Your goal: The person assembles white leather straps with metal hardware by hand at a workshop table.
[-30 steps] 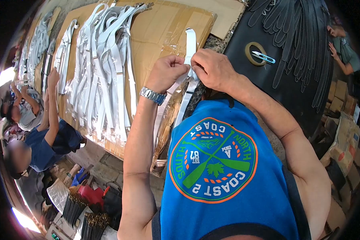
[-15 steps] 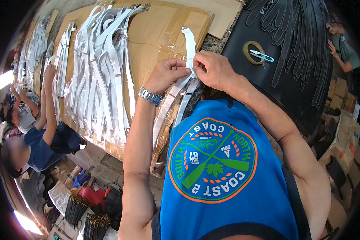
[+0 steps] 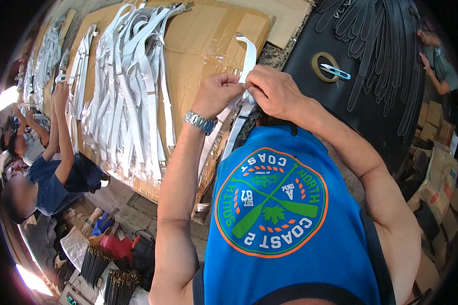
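Note:
My left hand [image 3: 216, 96], with a metal watch [image 3: 200, 122] at its wrist, pinches a white strap [image 3: 249, 57] from the left side. Close against it, my right hand [image 3: 274, 91] grips the same strap with bent fingers. One end of the strap sticks up beyond the fingers, with a small metal piece at its tip. Its lower lengths hang over the table edge toward my blue shirt, and a metal slider shows on one. The spot between the fingertips is hidden.
Many white straps [image 3: 132, 96] in clear plastic lie on the cardboard [image 3: 203, 40]. Tape [image 3: 315, 67] and thread snips [image 3: 336, 71] rest on the black surface, near dark straps [image 3: 376, 56]. A co-worker [image 3: 61, 183] lifts both hands at left; another person [image 3: 437, 66] is at right.
Both hands stay on the strap; my left hand has shifted slightly right and turned. The strap's upper end now bends more to the right. The co-worker's hands moved a little.

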A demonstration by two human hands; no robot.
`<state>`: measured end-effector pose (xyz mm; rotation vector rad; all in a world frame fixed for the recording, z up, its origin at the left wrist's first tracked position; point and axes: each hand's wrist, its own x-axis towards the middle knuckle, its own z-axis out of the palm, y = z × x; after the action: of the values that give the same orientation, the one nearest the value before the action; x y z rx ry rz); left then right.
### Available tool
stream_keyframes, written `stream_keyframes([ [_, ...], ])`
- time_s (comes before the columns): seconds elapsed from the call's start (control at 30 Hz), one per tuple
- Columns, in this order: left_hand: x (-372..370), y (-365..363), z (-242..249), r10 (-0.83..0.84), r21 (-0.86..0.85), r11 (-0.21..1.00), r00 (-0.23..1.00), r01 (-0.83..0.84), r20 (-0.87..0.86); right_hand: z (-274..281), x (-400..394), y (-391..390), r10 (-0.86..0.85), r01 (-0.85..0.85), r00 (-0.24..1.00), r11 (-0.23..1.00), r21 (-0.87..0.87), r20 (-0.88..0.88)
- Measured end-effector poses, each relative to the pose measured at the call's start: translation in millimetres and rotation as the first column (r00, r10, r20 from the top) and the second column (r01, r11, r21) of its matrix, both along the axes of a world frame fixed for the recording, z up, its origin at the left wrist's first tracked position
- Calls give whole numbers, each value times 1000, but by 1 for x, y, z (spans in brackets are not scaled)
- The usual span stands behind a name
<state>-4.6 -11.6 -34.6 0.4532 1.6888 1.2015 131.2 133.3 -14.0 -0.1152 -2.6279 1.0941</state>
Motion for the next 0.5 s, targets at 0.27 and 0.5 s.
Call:
stream_keyframes([
  [0.27, 3, -3, 1, -82, 70, 995, 991, 75, 104, -10, 7, -2, -69, 81, 989, 994, -79, 134],
  [0.5, 11, -1, -4, -94, 96, 992, 983, 79, 160, -16, 11, -1, -118, 170, 962, 965, -200, 248],
])
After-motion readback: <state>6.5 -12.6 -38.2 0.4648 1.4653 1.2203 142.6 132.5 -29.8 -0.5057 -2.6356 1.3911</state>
